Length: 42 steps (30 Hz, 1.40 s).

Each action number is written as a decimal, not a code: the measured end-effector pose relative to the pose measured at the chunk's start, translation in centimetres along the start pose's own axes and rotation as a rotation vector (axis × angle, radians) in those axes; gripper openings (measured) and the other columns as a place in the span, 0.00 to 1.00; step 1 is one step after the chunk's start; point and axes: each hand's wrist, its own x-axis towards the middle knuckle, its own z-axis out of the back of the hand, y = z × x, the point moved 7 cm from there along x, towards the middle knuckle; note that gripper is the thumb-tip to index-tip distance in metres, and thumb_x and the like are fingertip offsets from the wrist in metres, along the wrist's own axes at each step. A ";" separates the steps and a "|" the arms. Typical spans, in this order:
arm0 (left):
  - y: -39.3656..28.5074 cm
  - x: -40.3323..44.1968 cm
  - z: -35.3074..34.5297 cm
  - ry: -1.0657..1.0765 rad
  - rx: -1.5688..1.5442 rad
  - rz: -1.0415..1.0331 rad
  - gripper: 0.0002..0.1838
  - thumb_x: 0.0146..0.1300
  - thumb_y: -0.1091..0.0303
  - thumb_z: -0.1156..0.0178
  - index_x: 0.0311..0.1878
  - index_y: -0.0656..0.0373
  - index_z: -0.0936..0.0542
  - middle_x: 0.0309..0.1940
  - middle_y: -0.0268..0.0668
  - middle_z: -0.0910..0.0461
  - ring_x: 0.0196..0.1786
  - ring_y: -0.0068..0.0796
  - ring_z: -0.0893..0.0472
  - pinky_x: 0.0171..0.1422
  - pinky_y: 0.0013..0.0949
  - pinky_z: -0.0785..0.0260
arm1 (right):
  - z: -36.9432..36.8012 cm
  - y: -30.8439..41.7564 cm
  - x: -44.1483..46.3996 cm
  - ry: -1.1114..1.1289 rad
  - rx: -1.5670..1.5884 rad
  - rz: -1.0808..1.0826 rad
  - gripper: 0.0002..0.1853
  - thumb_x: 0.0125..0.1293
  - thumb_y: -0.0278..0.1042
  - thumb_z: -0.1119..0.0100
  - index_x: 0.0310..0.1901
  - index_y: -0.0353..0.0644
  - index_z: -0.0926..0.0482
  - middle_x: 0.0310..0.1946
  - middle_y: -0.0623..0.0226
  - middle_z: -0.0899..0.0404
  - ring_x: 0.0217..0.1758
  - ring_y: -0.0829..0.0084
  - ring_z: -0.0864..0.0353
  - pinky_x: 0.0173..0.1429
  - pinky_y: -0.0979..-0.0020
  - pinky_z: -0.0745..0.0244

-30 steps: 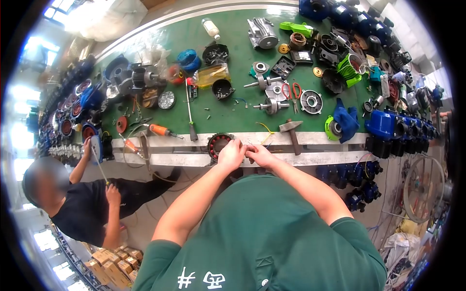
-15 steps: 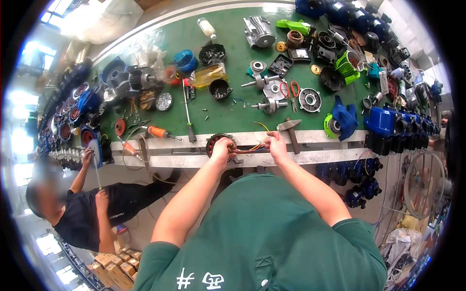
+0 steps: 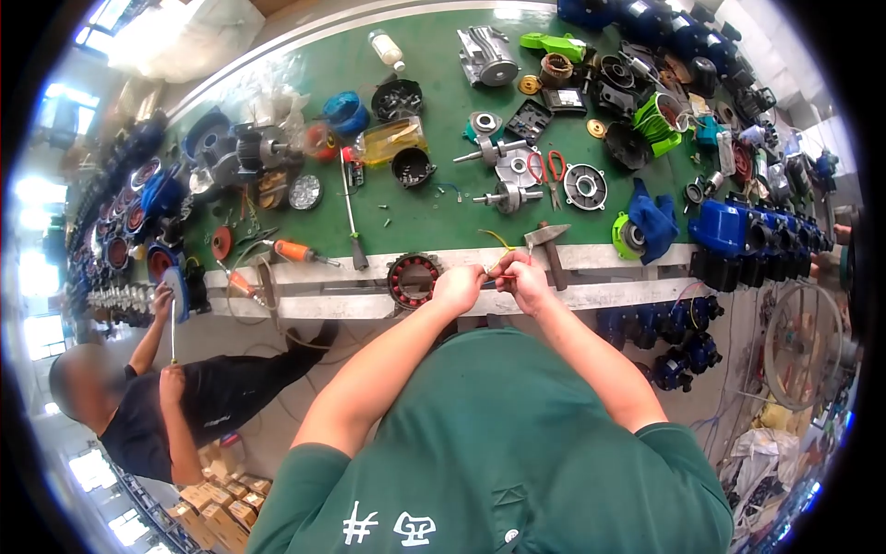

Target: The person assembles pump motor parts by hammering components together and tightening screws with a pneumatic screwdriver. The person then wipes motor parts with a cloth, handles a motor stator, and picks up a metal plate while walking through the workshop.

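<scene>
At the table's near edge, my left hand (image 3: 460,289) and my right hand (image 3: 526,283) meet, fingertips pinched around thin coloured wires. A yellow-green wire (image 3: 499,239) sticks up beyond the fingers; the wire ends between them are mostly hidden. Just left of my left hand lies a round motor stator (image 3: 413,281), dark outside with red parts around its inner ring. Close beyond my right hand rests a hammer (image 3: 548,236), its handle pointing toward me.
A screwdriver (image 3: 356,242), red-handled scissors (image 3: 551,172), rotors (image 3: 507,197) and a round metal end cover (image 3: 585,187) lie on the green table. Orange air tools (image 3: 303,252) are at the left. Blue motor housings (image 3: 728,242) line the right. A co-worker (image 3: 166,406) stands at the left.
My left hand has moved right, away from the stator, up to my right hand. The stator's ring now shows fully. The view has shifted slightly.
</scene>
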 end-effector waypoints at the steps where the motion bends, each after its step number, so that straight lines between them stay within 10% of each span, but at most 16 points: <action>1: -0.4 -0.1 0.3 0.026 0.066 0.039 0.14 0.69 0.59 0.47 0.45 0.59 0.19 0.38 0.49 0.15 0.44 0.53 0.16 0.46 0.50 0.24 | 0.3 0.2 0.1 -0.011 -0.023 0.038 0.09 0.60 0.21 0.56 0.39 0.40 0.26 0.27 0.62 0.20 0.23 0.71 0.22 0.27 0.70 0.25; 14: 1.0 -1.0 1.0 -0.158 0.356 -0.150 0.08 0.64 0.68 0.46 0.33 0.59 0.20 0.35 0.45 0.16 0.40 0.45 0.15 0.45 0.46 0.22 | 0.5 6.6 -2.6 -0.037 0.101 0.314 0.11 0.52 0.18 0.61 0.29 0.41 0.27 0.17 0.67 0.31 0.15 0.78 0.37 0.17 0.75 0.45; 22: -2.0 -2.0 3.0 -0.202 0.110 -0.154 0.11 0.67 0.63 0.44 0.34 0.60 0.21 0.34 0.46 0.18 0.40 0.49 0.17 0.46 0.48 0.24 | 3.8 0.6 2.3 -0.215 -0.148 -0.180 0.23 0.58 0.19 0.54 0.58 0.29 0.29 0.44 0.49 0.16 0.39 0.60 0.14 0.50 0.55 0.17; 26: -0.4 -2.0 5.1 -0.227 0.035 -0.054 0.12 0.67 0.61 0.42 0.37 0.60 0.18 0.35 0.47 0.18 0.42 0.51 0.17 0.47 0.47 0.25 | 4.6 -4.0 6.1 -0.388 -0.053 -0.294 0.24 0.65 0.20 0.57 0.64 0.30 0.34 0.51 0.46 0.18 0.28 0.68 0.20 0.36 0.61 0.16; 30: 1.3 -2.2 6.4 -0.259 -0.023 0.028 0.10 0.64 0.63 0.38 0.37 0.59 0.15 0.37 0.46 0.16 0.42 0.50 0.17 0.48 0.44 0.25 | 4.0 -2.6 5.9 -0.552 -0.391 -0.212 0.10 0.66 0.31 0.43 0.45 0.37 0.20 0.35 0.53 0.14 0.24 0.74 0.24 0.24 0.64 0.22; 34: 0.7 -3.1 7.6 -0.310 0.119 -0.066 0.09 0.62 0.63 0.36 0.37 0.59 0.17 0.35 0.44 0.16 0.39 0.47 0.17 0.44 0.43 0.25 | 1.4 2.1 3.6 -0.589 -1.257 0.093 0.13 0.62 0.41 0.36 0.35 0.38 0.13 0.36 0.51 0.13 0.44 0.56 0.12 0.51 0.56 0.19; 38: 0.5 -3.2 9.2 -0.469 -0.121 -0.040 0.09 0.64 0.65 0.37 0.38 0.62 0.18 0.28 0.44 0.18 0.33 0.45 0.18 0.40 0.43 0.27 | 2.2 0.4 6.3 -0.480 -1.176 0.245 0.17 0.57 0.45 0.30 0.40 0.39 0.14 0.41 0.50 0.14 0.46 0.51 0.14 0.50 0.54 0.21; 42: 0.6 -2.3 10.7 -0.466 -0.234 0.014 0.09 0.65 0.67 0.37 0.41 0.63 0.17 0.24 0.42 0.21 0.27 0.37 0.21 0.36 0.39 0.29 | -0.3 0.2 5.9 -0.253 -0.901 0.504 0.14 0.61 0.37 0.32 0.44 0.35 0.14 0.38 0.59 0.13 0.39 0.67 0.14 0.46 0.66 0.21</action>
